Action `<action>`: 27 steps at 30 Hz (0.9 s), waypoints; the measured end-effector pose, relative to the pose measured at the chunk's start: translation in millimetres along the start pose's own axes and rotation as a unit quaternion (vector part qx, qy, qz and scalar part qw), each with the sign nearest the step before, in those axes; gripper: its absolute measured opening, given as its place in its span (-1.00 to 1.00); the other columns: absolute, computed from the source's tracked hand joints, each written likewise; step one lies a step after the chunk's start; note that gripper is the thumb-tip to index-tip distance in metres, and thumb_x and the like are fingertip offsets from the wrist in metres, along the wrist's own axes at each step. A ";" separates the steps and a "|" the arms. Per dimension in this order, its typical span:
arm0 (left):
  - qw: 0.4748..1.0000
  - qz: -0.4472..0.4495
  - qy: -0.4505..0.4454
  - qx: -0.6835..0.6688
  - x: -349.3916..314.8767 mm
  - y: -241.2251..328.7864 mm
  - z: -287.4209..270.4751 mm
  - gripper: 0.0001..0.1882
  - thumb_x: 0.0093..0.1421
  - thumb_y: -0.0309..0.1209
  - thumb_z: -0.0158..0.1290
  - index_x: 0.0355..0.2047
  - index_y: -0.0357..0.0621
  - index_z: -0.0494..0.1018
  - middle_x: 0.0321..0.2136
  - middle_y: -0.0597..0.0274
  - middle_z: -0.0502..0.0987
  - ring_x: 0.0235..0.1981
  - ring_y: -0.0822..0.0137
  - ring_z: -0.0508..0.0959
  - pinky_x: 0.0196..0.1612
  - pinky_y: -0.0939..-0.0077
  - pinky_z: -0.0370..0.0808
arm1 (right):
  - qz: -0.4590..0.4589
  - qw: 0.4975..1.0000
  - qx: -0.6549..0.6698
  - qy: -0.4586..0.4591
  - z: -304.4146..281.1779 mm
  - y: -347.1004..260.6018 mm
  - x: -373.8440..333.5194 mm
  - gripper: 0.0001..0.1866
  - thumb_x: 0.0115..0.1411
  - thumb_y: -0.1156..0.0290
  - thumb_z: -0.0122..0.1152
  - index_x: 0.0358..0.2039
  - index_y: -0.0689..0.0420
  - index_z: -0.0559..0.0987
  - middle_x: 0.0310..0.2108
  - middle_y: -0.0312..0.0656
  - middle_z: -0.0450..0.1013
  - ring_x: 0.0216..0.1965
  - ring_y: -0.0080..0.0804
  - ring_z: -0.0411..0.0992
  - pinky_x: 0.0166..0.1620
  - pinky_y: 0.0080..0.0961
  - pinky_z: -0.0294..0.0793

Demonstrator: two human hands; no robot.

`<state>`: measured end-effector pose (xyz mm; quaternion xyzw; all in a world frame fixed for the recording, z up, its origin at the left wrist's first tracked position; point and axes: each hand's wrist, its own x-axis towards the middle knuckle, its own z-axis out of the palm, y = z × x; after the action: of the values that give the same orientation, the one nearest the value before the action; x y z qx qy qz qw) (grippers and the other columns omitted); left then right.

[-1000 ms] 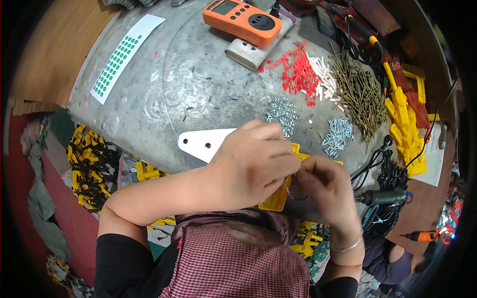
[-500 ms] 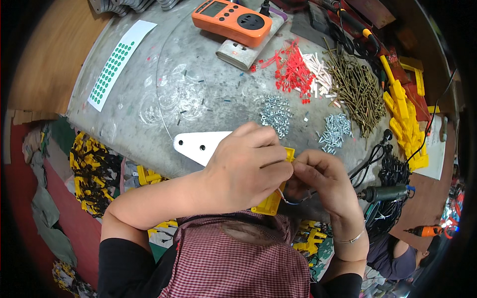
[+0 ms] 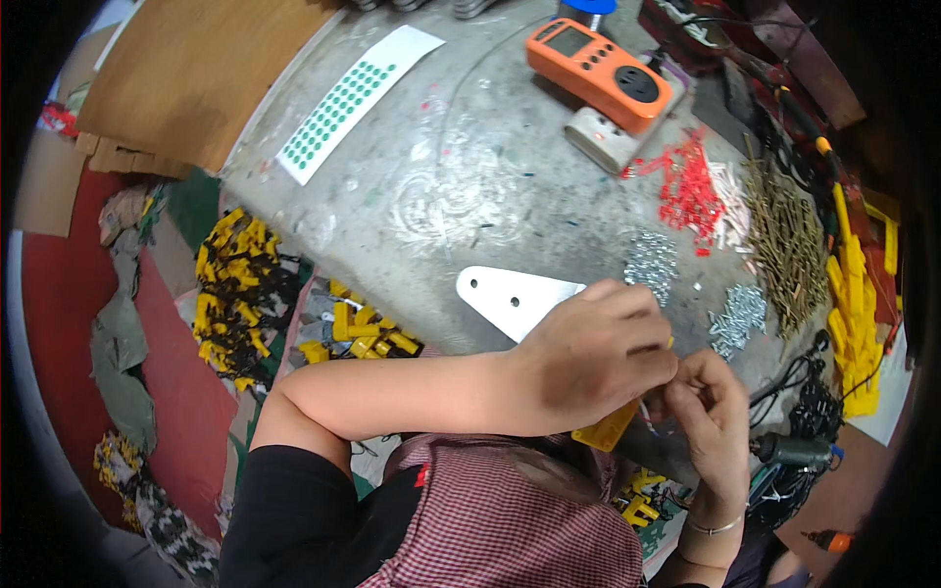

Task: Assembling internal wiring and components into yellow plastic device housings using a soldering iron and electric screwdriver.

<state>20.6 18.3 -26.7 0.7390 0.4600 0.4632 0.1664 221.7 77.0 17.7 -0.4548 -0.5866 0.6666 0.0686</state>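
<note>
My left hand (image 3: pixel 598 358) is closed, lying across a yellow plastic shell (image 3: pixel 606 429) and the wide end of a white tapered plate (image 3: pixel 510 302) with two dark holes. Its fingertips are curled out of sight, so what they pinch is hidden. Close against them is my right hand (image 3: pixel 711 407), thumb and fingers pinched together at a thin light wire (image 3: pixel 649 421) that comes off the shell. The plate's narrow end points left over the grey table (image 3: pixel 392 250).
Beyond my hands lie piles of small nuts (image 3: pixel 651 265), short screws (image 3: pixel 737 318), long brass-coloured screws (image 3: pixel 784 240) and red parts (image 3: pixel 691 191). An orange meter (image 3: pixel 598 73) sits on a power strip (image 3: pixel 600 137). A dark green power screwdriver (image 3: pixel 794 451) lies right, a sticker sheet (image 3: pixel 358 98) far left.
The whole view has swung left, so the table and its things appear farther right. Both hands keep together at the yellow shell, with little change in their grip.
</note>
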 end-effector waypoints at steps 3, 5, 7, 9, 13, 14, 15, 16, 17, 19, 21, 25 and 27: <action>0.992 -0.123 0.008 0.036 -11.4 -3.4 -52.2 -0.68 -0.02 -0.31 0.24 -0.28 -0.15 0.47 -0.35 0.20 0.46 -0.23 0.07 0.46 -0.13 0.24 0.41 | -0.077 0.996 0.032 0.016 -2.8 3.1 0.5 -0.72 0.23 0.37 0.17 -0.15 0.31 0.46 -0.39 -0.22 0.48 -0.36 -0.54 0.45 -0.24 -0.58 0.44; 0.972 -0.166 -0.051 0.158 -30.9 -21.0 -99.5 -0.64 -0.02 -0.30 0.27 -0.24 -0.17 0.46 -0.30 0.15 0.44 -0.17 0.02 0.43 -0.07 0.23 0.39 | -0.124 0.991 0.052 0.015 -15.5 11.8 4.0 -0.56 0.32 0.15 0.09 -0.07 0.33 0.45 -0.37 -0.21 0.46 -0.33 -0.53 0.43 -0.21 -0.60 0.41; 0.934 -0.223 -0.134 0.245 -58.1 -28.1 -125.7 -0.64 -0.08 -0.34 0.29 -0.28 -0.17 0.45 -0.21 0.12 0.42 -0.10 0.04 0.40 -0.05 0.23 0.39 | -0.122 0.991 0.044 0.020 -19.1 14.0 4.0 -0.53 0.32 0.10 0.05 -0.09 0.34 0.45 -0.38 -0.20 0.46 -0.34 -0.52 0.43 -0.22 -0.60 0.41; 0.928 -0.226 -0.180 0.234 -67.5 -16.4 -140.9 -0.64 -0.12 -0.37 0.29 -0.31 -0.16 0.44 -0.20 0.12 0.41 -0.09 0.05 0.39 -0.05 0.24 0.39 | -0.118 0.992 0.024 0.031 -18.4 14.4 3.7 -0.45 0.34 -0.01 -0.01 -0.13 0.36 0.47 -0.40 -0.19 0.45 -0.36 -0.50 0.42 -0.24 -0.60 0.41; 0.911 -0.204 -0.265 0.243 -69.8 -0.2 -142.1 -0.60 -0.19 -0.44 0.29 -0.29 -0.14 0.43 -0.20 0.14 0.39 -0.09 0.09 0.40 -0.07 0.27 0.40 | -0.125 0.991 0.003 0.046 -14.9 5.3 5.8 -0.46 0.34 0.01 -0.01 -0.17 0.36 0.48 -0.44 -0.18 0.44 -0.39 -0.49 0.42 -0.28 -0.60 0.41; 0.910 -0.191 -0.270 0.249 -69.2 0.3 -143.7 -0.69 -0.14 -0.43 0.21 -0.33 -0.12 0.42 -0.23 0.15 0.38 -0.11 0.12 0.40 -0.11 0.29 0.39 | -0.130 0.990 0.000 0.048 -15.5 2.8 5.5 -0.46 0.34 0.01 -0.01 -0.17 0.36 0.48 -0.44 -0.18 0.44 -0.39 -0.49 0.42 -0.28 -0.60 0.41; 0.914 -0.180 -0.265 0.250 -68.5 -2.1 -143.9 -0.69 -0.14 -0.43 0.21 -0.33 -0.12 0.42 -0.23 0.15 0.38 -0.11 0.12 0.40 -0.11 0.29 0.39 | -0.140 0.989 -0.003 0.057 -16.6 -1.8 2.6 -0.49 0.34 0.03 0.00 -0.20 0.35 0.49 -0.46 -0.19 0.43 -0.42 -0.50 0.42 -0.31 -0.60 0.40; 0.908 -0.140 -0.295 0.264 -69.2 -4.3 -142.7 -0.75 -0.10 -0.42 0.15 -0.35 -0.11 0.42 -0.24 0.17 0.38 -0.13 0.15 0.41 -0.13 0.31 0.39 | -0.150 0.986 -0.007 0.067 -18.0 -7.4 1.3 -0.51 0.34 0.06 0.01 -0.22 0.34 0.50 -0.48 -0.19 0.43 -0.45 -0.50 0.42 -0.34 -0.60 0.39; 0.897 -0.101 -0.326 0.282 -71.9 -5.0 -139.7 -0.81 -0.06 -0.41 0.09 -0.37 -0.10 0.42 -0.26 0.19 0.38 -0.15 0.18 0.41 -0.14 0.34 0.39 | -0.160 0.984 -0.010 0.073 -23.2 -10.1 4.5 -0.51 0.34 0.06 0.01 -0.22 0.34 0.50 -0.48 -0.19 0.43 -0.45 -0.50 0.42 -0.34 -0.60 0.39; 0.907 -0.086 -0.334 0.243 -75.5 -3.5 -139.2 -0.88 -0.05 -0.40 0.07 -0.46 -0.09 0.42 -0.31 0.25 0.39 -0.18 0.24 0.42 -0.14 0.39 0.38 | -0.186 0.971 -0.092 0.116 -42.3 -20.6 10.1 -0.56 0.32 0.10 0.04 -0.28 0.31 0.51 -0.52 -0.20 0.41 -0.49 -0.52 0.41 -0.38 -0.60 0.37; 0.945 -0.110 -0.274 0.143 -71.7 -1.4 -145.6 -0.85 -0.04 -0.41 0.16 -0.45 -0.10 0.43 -0.40 0.24 0.42 -0.25 0.23 0.47 -0.16 0.33 0.40 | -0.194 0.953 -0.137 0.189 -67.9 -28.7 31.1 -0.67 0.30 0.20 0.07 -0.32 0.26 0.51 -0.57 -0.28 0.38 -0.53 -0.58 0.36 -0.42 -0.65 0.28; 0.983 -0.058 -0.167 0.037 -44.6 -3.9 -138.6 -0.84 0.04 -0.41 0.24 -0.44 -0.14 0.47 -0.49 0.26 0.50 -0.40 0.21 0.54 -0.29 0.28 0.44 | -0.239 0.905 -0.107 0.336 -152.0 -28.0 108.6 -0.64 0.26 0.50 0.08 0.07 0.20 0.40 -0.45 -0.37 0.35 -0.50 -0.69 0.31 -0.45 -0.75 0.29; 0.984 -0.076 -0.164 -0.002 -39.9 -9.7 -126.5 -0.87 0.09 -0.41 0.21 -0.40 -0.16 0.50 -0.52 0.24 0.53 -0.51 0.19 0.55 -0.40 0.31 0.45 | -0.293 0.905 -0.098 0.293 -164.0 -41.6 148.2 -0.42 0.22 0.62 0.05 0.26 0.03 0.29 -0.32 -0.40 0.35 -0.38 -0.70 0.34 -0.38 -0.77 0.32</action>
<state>-96.4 -32.7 10.7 0.7672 0.4810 0.3228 0.2755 230.4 300.2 -8.4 -0.4418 -0.7093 0.3924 0.3843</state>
